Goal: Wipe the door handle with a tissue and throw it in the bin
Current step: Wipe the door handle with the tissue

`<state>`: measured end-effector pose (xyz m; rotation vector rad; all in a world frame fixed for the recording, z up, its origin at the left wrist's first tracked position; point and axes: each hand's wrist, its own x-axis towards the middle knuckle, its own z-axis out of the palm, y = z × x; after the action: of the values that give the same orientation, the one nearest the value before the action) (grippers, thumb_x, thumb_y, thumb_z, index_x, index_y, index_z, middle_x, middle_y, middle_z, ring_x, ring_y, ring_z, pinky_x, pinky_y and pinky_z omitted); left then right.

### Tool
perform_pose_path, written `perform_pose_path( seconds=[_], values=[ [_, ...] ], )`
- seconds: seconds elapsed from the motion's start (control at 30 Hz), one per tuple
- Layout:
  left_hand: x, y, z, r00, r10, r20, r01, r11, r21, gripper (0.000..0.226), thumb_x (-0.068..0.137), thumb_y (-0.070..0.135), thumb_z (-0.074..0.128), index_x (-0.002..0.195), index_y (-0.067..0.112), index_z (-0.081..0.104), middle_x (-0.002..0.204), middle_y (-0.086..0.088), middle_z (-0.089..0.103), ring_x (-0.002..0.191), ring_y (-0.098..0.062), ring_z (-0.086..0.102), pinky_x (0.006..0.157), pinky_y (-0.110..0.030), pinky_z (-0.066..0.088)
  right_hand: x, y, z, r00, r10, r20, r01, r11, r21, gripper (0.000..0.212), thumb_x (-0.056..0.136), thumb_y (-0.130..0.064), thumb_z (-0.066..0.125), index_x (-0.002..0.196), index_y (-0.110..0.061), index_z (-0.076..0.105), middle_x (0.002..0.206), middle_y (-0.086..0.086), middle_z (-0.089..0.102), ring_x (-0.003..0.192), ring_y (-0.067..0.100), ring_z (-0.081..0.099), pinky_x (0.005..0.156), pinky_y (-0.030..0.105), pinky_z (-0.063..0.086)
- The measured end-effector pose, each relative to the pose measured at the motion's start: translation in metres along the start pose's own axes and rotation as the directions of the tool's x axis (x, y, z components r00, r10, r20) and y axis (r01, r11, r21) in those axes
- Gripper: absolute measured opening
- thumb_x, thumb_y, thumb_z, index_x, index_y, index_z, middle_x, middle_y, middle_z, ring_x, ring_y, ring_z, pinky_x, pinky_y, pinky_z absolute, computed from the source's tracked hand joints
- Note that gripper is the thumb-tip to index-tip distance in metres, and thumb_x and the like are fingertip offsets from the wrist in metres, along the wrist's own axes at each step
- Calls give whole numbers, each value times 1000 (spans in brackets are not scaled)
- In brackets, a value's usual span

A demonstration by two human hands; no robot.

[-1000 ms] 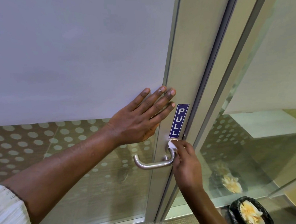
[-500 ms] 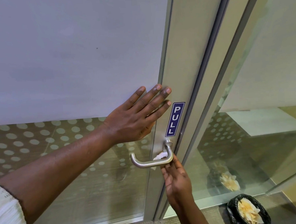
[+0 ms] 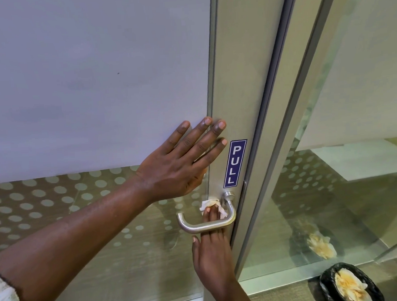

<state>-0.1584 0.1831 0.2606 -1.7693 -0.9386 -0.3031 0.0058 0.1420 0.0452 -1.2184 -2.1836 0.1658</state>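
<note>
A brushed-metal lever door handle (image 3: 197,227) juts from the grey door frame below a blue PULL sticker (image 3: 235,163). My right hand (image 3: 212,255) reaches up from below, its fingers passing behind the lever and pressing a small white tissue (image 3: 210,205) against the door between the lever and the frame. My left hand (image 3: 182,165) lies flat on the door glass above the handle, fingers spread, holding nothing. A black-lined bin (image 3: 326,286) holding crumpled tissues sits on the floor at the lower right.
The door has frosted glass (image 3: 92,82) above and a dotted clear band below. A fixed glass panel (image 3: 345,200) stands to the right of the frame and reflects the bin. Carpet floor lies along the bottom edge.
My right hand has moved from the handle's pivot down under the lever, then pushed its fingers up behind it with the tissue. My left hand stays flat on the door.
</note>
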Motion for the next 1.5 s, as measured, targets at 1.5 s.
perform_pose_path(
  seconds=[1.5],
  values=[
    [0,1,1,1000,-16,-8,16,1000,6,71,102,33,54,164,9,30,170,-19,22,158,-38,19,129,-53,10,-8,60,-12,981,109,-160,-89,988,127,53,93,-16,43,145,-8,50,157,8,40,145,25,37,108,38,46]
  ],
)
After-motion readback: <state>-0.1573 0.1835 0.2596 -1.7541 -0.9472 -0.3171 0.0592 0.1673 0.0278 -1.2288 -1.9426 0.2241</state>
